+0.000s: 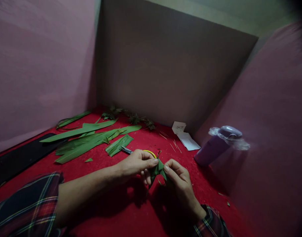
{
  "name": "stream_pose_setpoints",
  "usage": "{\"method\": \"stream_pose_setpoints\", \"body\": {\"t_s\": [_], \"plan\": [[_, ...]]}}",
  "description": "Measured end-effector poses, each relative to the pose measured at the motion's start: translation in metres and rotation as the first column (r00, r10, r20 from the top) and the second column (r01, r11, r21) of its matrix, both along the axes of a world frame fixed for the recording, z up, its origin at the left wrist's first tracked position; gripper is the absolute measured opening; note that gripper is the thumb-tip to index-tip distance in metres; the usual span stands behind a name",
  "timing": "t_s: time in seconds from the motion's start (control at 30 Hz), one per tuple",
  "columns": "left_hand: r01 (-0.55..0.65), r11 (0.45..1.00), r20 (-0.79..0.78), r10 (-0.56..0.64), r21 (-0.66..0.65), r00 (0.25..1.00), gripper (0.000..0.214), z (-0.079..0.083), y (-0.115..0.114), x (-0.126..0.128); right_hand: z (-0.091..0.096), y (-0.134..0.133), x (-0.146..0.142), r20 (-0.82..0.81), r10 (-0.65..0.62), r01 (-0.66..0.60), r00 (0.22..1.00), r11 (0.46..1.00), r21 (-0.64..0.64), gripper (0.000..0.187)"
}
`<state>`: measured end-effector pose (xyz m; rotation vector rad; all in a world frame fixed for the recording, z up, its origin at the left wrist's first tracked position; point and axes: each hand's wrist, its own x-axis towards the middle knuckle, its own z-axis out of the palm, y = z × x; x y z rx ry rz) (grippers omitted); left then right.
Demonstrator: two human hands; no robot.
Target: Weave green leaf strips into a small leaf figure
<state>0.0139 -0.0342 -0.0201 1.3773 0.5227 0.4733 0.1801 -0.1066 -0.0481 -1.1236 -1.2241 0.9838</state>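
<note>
My left hand [137, 163] and my right hand [179, 179] meet over the red cloth [121, 210], both pinched on a small folded green leaf piece [158, 169] held between them. The fingers of each hand are closed on the leaf. Just behind my left hand lie scissors with a yellow handle [141, 152], their blades pointing left toward a cut leaf strip [119, 144].
Several long green leaves [84, 140] lie at the left and back. Small leafy sprigs [131, 118] sit by the back wall. White paper cards [185, 135] and a purple cup wrapped in plastic [216, 144] stand at the right. Thin sticks [174, 144] are scattered nearby.
</note>
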Motion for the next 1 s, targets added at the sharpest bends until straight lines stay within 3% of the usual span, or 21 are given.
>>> {"method": "stream_pose_setpoints", "body": {"t_s": [0.17,0.43,0.8,1.0], "plan": [[0.053,0.997,0.062,-0.050,-0.047,0.997,0.036,-0.0020,0.0012,0.0008,0.0009,0.0040,0.0003,0.026,-0.023,0.023,0.999,1.000,-0.002,0.026],[-0.075,0.997,-0.081,0.074,-0.015,0.994,0.040,-0.0016,-0.0007,0.0010,0.0038,0.0032,-0.0029,0.035,0.012,-0.011,0.999,1.000,-0.026,0.026],[-0.106,0.994,-0.013,0.106,0.002,0.994,0.031,-0.0044,-0.0019,0.0030,0.0049,0.0020,-0.0041,0.006,0.033,-0.032,0.999,0.999,-0.026,0.026],[-0.125,0.992,0.009,0.125,0.003,0.992,0.030,0.0007,-0.0015,0.0039,0.0038,0.0020,-0.0030,0.090,0.006,-0.006,0.996,1.000,0.004,0.026]]}}
